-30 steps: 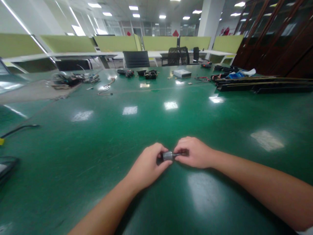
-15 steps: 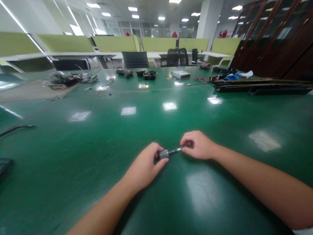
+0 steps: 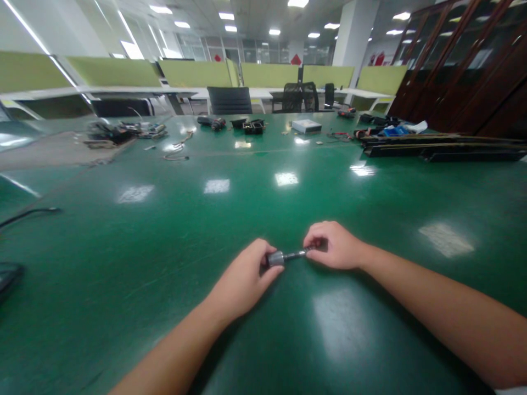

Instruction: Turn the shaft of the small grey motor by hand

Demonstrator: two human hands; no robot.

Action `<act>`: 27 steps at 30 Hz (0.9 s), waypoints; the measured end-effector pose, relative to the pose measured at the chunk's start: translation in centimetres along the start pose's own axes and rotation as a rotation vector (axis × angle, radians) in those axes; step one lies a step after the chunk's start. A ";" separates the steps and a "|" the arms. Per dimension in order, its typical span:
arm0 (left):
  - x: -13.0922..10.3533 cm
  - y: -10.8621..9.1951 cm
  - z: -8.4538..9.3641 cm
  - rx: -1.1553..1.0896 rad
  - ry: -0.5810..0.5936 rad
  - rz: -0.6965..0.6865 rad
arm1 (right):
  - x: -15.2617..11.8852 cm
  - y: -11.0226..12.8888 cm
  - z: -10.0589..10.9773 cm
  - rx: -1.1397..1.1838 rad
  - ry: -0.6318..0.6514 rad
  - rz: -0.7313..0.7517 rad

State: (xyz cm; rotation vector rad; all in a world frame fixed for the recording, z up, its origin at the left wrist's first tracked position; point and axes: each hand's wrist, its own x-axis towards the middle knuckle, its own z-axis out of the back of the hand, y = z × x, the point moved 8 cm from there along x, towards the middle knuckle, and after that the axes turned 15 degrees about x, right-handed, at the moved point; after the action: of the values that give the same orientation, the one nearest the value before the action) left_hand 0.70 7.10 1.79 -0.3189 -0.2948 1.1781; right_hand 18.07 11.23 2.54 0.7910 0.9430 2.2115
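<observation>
While left hand [image 3: 244, 280] grips grey metallic cylinder [image 3: 276, 259], right hand [image 3: 338, 247] pinches slim silver rod [image 3: 295, 255] at lower centre; steady alignment matters.

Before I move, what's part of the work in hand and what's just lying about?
In use:
- short grey metal cylinder, left hand
- thin silvery rod, right hand

Apparently just lying about:
- flat pale-grey box
- long black strips
- thin pale cable

A short grey metal cylinder [image 3: 275, 259] lies sideways over the green table [image 3: 164, 219], its slim shaft [image 3: 293, 255] pointing right.
</observation>
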 end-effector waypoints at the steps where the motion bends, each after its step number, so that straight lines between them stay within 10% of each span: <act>1: 0.0 0.0 0.0 0.000 0.001 -0.001 | 0.0 0.1 -0.1 0.000 0.008 0.019; 27: 0.2 -0.7 0.2 0.005 -0.026 -0.065 | 0.0 2.4 -2.8 -0.024 0.074 0.135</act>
State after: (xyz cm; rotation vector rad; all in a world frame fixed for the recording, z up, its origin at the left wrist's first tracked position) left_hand 1.30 7.09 2.24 -0.2876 -0.3229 1.1200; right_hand 15.37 8.75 2.77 0.7871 0.9200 2.3794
